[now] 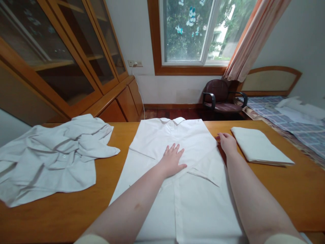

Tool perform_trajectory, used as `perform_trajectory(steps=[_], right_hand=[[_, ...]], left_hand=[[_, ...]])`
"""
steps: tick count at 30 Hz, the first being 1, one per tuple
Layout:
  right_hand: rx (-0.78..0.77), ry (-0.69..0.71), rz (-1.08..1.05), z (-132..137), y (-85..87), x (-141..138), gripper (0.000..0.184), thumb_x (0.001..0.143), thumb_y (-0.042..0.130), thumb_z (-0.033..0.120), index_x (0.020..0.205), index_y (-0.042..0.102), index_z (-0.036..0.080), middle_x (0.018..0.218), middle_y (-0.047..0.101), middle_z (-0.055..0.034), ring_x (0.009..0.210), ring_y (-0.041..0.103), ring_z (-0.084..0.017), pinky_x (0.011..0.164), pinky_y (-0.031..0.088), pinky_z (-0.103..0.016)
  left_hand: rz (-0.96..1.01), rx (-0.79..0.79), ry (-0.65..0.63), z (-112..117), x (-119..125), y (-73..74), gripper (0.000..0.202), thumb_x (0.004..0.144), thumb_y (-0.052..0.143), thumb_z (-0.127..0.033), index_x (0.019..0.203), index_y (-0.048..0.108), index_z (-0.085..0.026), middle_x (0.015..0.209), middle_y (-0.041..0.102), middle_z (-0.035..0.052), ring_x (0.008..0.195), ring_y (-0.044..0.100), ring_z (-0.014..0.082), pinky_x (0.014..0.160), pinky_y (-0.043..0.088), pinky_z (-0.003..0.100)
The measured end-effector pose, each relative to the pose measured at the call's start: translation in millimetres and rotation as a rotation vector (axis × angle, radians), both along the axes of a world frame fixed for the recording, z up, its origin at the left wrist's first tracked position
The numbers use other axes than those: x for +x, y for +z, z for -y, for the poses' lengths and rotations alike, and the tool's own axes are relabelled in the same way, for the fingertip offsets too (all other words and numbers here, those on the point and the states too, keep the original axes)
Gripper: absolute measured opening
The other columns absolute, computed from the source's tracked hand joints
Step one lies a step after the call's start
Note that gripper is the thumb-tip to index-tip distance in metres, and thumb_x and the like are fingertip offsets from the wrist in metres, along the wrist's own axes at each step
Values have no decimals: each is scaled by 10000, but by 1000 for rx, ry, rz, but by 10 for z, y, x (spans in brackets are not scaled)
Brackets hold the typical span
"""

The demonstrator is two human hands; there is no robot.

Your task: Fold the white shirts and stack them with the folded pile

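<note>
A white shirt lies spread on the wooden table in front of me, its collar at the far end and its button strip running down the middle. Both short sleeves are folded inward over the front. My left hand rests flat on the middle of the shirt with its fingers spread. At the shirt's right edge, just below the shoulder, my right hand is closed in a pinch on the fabric. The grip itself is partly hidden by the back of that hand.
A crumpled white shirt covers the table's left side. A folded white garment lies to the right on the wooden table. Beyond the table are a glass-door cabinet, an armchair and a bed.
</note>
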State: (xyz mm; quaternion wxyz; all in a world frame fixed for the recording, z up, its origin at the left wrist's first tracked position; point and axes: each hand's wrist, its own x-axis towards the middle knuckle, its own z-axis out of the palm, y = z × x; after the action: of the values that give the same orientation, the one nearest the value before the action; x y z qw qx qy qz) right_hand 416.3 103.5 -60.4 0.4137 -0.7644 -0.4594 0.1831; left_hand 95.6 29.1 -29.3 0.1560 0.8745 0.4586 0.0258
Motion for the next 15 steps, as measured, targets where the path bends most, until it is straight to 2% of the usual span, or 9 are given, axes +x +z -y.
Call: perform_trajectory(steps=[4,6,8,10,13,15], right_hand=[[-7,0,-32,-27,0,5,372,777,462,440,846,692,157,802,705,-68,670,605,-181,606,426,-273],[-12,-1,-38,-30,8,-7,381,776,459,448,823,691,150,782,702,-70,661,604,-180,604,422,-272],[-4,-5,-45,-24,14,-12,389,780,455,455,815,689,146,769,700,-73,675,608,-185,611,421,-273],[6,-3,-48,-14,15,-10,392,785,450,462,808,686,150,761,699,-72,684,609,-187,616,422,-273],[5,11,-56,-9,1,4,393,795,439,473,793,679,162,760,700,-67,668,607,-183,614,425,-272],[9,15,-60,-16,-13,15,394,798,435,478,792,676,166,766,701,-67,675,609,-186,616,428,-273]], left_hand=[[71,-27,-298,93,5,141,703,755,570,-529,1380,364,-283,1506,251,36,1392,157,228,1128,67,427],[59,-43,-315,147,33,188,622,764,583,-471,1335,426,-284,1466,340,41,1355,263,224,1118,131,418],[35,-37,-277,210,59,250,505,796,557,-361,1289,472,-290,1397,444,35,1284,380,207,1100,190,399],[-16,-54,-213,283,44,344,485,782,557,-300,1263,494,-286,1357,488,40,1239,432,212,1083,226,394],[-134,-195,-19,386,-135,518,620,700,626,-425,1276,491,-237,1404,426,102,1267,399,291,1035,299,420],[-152,-256,174,428,-372,597,627,728,573,-469,1301,461,-240,1387,448,106,1228,445,292,982,355,408]])
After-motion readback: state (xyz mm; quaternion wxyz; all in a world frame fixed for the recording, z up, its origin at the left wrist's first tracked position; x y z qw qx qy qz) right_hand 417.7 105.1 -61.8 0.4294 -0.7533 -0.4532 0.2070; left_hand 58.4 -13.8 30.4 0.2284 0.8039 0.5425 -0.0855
